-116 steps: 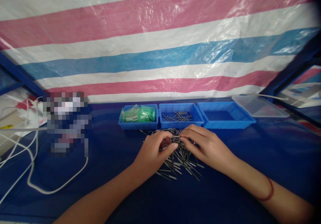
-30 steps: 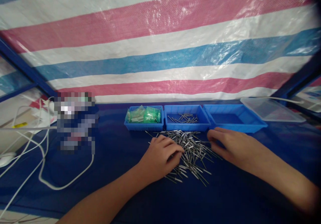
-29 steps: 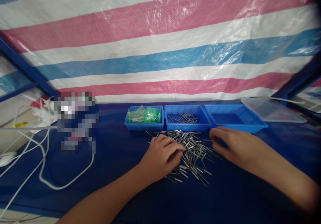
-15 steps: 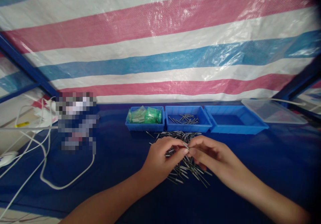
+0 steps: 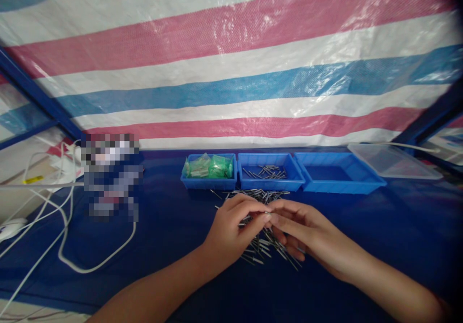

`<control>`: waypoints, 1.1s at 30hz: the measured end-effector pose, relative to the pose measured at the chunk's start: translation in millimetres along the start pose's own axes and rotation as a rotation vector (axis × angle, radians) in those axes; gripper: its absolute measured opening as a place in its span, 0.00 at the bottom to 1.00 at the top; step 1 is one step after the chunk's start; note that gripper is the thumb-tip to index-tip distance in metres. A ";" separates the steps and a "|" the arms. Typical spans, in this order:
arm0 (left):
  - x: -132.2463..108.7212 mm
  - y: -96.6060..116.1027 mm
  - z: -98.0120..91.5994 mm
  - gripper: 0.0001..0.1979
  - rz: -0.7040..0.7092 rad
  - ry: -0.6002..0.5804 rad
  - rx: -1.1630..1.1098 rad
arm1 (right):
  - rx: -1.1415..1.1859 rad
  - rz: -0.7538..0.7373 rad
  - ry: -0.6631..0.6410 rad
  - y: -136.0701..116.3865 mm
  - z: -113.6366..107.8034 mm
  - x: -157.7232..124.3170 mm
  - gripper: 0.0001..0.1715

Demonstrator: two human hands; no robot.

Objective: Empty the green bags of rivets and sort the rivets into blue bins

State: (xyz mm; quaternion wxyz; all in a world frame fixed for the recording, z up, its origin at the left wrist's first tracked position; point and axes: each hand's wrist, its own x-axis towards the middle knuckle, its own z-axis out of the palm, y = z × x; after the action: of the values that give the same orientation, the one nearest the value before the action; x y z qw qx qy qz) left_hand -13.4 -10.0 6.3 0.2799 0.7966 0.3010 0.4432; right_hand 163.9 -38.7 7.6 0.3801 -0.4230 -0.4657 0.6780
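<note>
blue smooth surface [image 5: 166,255]: runs under everything, from below the forearms back to the bins.
left hand [image 5: 229,224]: thumb and forefinger pinched together on a small silvery metal piece [image 5: 267,212].
right hand [image 5: 313,224]: thumb and forefinger meet the left fingertips, pinching the same piece; the other fingers curl loosely below.
small piece: between the two hands, above the pile, mostly hidden by fingertips.
handling: probably light, stiff, hard to break and a little slippery; a fingertip pinch on the thicker part should hold best.
loose pile of thin silvery metal rods [image 5: 266,196]: beneath and behind the hands, crossing at all angles, so neighbours may snag.
row of bins: left blue plastic bin [image 5: 209,184] with green plastic packets [image 5: 220,166], middle blue plastic bin [image 5: 271,185] with scattered rods, right blue plastic bin [image 5: 342,187].
clear flat plastic lid [image 5: 396,163]: beside the right bin.
red, white and blue striped sheet [image 5: 231,91]: behind all.
</note>
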 end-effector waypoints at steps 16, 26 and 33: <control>-0.8 -1.3 0.6 0.06 0.020 -0.120 -0.020 | -0.731 -0.626 0.204 -1.5 -8.9 -12.1 0.08; -3.0 -5.1 2.3 0.21 -0.111 -0.006 0.085 | -1.083 -0.865 0.567 -24.2 -47.0 19.7 0.07; -0.9 -9.4 0.1 0.14 -0.081 -0.090 0.116 | -1.350 -0.774 0.623 -35.1 -71.7 19.6 0.15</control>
State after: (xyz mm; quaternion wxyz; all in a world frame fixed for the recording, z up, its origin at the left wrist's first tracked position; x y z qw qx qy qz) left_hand -15.9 -4.5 -0.9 0.2641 0.8177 0.3452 0.3773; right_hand 227.8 11.1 21.9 0.3623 -0.5382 -0.7575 -0.0728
